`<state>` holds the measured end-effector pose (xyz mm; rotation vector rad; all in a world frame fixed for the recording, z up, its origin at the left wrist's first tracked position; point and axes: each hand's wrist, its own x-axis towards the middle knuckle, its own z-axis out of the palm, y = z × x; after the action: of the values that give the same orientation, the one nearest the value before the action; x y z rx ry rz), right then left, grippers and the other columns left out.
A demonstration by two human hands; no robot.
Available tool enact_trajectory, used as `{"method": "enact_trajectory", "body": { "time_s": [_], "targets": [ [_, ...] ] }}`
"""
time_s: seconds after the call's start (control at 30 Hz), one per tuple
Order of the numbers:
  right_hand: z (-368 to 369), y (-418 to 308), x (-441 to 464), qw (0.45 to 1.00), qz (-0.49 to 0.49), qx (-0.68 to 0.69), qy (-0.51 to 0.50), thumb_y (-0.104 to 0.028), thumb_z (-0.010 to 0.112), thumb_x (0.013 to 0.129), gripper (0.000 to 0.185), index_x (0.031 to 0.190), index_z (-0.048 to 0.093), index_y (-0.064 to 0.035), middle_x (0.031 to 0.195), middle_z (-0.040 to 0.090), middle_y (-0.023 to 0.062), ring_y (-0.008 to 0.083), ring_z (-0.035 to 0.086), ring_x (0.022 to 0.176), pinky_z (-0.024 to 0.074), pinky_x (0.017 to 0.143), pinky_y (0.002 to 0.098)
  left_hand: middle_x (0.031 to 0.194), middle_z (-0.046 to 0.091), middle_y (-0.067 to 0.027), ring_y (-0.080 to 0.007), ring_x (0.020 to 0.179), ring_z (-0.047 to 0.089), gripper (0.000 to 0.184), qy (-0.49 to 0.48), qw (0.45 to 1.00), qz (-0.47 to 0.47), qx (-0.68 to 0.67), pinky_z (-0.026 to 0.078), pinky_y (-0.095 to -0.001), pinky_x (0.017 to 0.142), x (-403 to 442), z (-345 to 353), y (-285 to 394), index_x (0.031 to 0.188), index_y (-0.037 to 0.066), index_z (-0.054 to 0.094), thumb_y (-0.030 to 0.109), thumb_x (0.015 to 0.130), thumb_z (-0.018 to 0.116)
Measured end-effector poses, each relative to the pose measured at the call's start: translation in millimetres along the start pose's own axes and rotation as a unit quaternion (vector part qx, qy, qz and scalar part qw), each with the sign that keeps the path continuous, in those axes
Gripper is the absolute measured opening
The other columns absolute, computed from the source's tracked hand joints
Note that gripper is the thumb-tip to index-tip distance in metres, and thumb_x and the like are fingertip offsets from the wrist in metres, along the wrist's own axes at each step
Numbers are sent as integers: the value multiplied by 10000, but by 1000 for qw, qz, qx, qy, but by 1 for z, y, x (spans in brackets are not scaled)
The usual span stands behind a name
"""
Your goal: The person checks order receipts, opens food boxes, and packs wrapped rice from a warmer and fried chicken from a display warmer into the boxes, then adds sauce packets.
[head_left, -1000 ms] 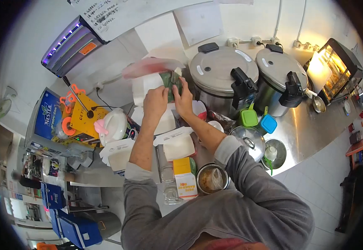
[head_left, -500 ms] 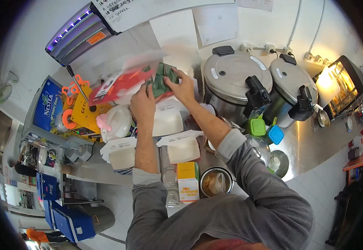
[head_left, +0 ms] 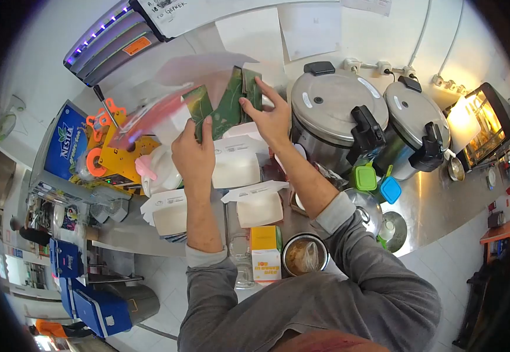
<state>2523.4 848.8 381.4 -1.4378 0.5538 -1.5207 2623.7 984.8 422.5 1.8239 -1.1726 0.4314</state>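
Note:
Both my hands are raised over the back of the counter, closed on green leaf-print paper [head_left: 229, 108]. My left hand [head_left: 195, 151] pinches its left part near the lower edge. My right hand [head_left: 267, 112] grips the folded right part between thumb and fingers. Behind the paper, a red and clear plastic wrapper [head_left: 155, 117] is smeared by motion. Below my hands are open white paper boxes: one large box [head_left: 237, 167], one small box [head_left: 259, 211] and another on the left [head_left: 170, 218]. Left of my left hand is a white container with a pink handle [head_left: 146, 167].
Two large steel cookers [head_left: 340, 108] stand to the right, with green [head_left: 365, 178] and blue [head_left: 390, 189] plastic scoops before them. A yellow sealing machine [head_left: 117, 155] is on the left. In front are a yellow and white carton [head_left: 265, 258] and a steel pot [head_left: 305, 256].
The green paper has come up and spread into a wider shape between my hands. Both hands have drifted slightly apart. The red wrapper still blurs behind them.

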Motion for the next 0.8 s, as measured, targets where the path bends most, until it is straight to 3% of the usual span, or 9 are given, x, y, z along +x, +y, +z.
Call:
{"method": "enact_trajectory", "body": {
  "time_s": [0.07,0.17,0.3,0.43,0.53,0.57,0.67,0.7,0.8],
  "targets": [
    [-2,-11,0,996,-76,0,-36,-158,820,720,587,1258,611,-52,1126,671,154,192,670,952,563,728,308,591,567,-152,-280,509,546,304,-18,998,-12,-55,404,-386,504,2,1,1,833,-4,583,282,935,600],
    [-6,-28,0,973,-206,-98,-45,-167,826,698,585,1236,625,-61,1130,669,158,196,675,955,558,762,307,557,525,-123,-178,485,446,312,-29,963,-15,-267,371,-330,501,1,13,-14,821,-21,595,268,937,610],
    [-10,-41,-4,945,-265,-156,-109,-195,838,659,581,1195,651,-71,1129,673,147,209,681,969,541,798,289,553,536,-101,-129,507,417,346,-17,972,-28,-234,356,-318,501,-7,18,-10,743,-31,593,258,931,623],
    [-13,-29,-5,973,-166,-153,-53,-173,824,691,537,1185,658,-45,1135,676,156,178,668,973,532,807,290,608,558,-34,-86,556,422,312,51,986,-52,-147,361,-264,515,-16,1,-10,807,-37,639,249,933,635],
    [-35,-29,-6,999,44,20,-14,-202,796,736,530,1201,637,-3,1121,667,190,262,664,993,532,843,342,734,632,-50,-99,640,495,278,91,978,-69,-173,418,-265,597,-25,-36,13,901,-38,664,238,928,643],
    [-49,-17,-6,999,38,8,4,-166,788,773,518,1223,615,24,1165,639,173,210,642,981,528,826,311,785,672,-76,-103,679,540,242,105,976,-55,-182,445,-263,636,-31,-48,16,919,-36,662,205,929,639],
    [-110,-6,-27,996,43,51,67,-155,784,783,525,1243,601,21,1208,615,172,182,624,1006,529,805,291,924,675,-66,-122,814,576,161,149,931,-203,-266,467,-272,702,-69,-81,9,952,-9,681,141,895,679],
    [-138,-35,-41,990,101,59,75,-134,758,809,509,1263,585,20,1204,623,166,171,604,1039,519,838,298,930,671,-68,-127,819,576,170,145,929,-200,-274,466,-277,709,-84,-88,2,959,-9,674,147,892,680],
    [-246,-43,-80,988,24,63,139,-117,695,858,443,1261,578,25,1123,658,125,159,616,1001,500,872,300,950,660,-75,-142,835,576,203,113,928,-183,-304,464,-295,730,-139,-98,-14,982,-10,651,165,884,682]
  ]
}}
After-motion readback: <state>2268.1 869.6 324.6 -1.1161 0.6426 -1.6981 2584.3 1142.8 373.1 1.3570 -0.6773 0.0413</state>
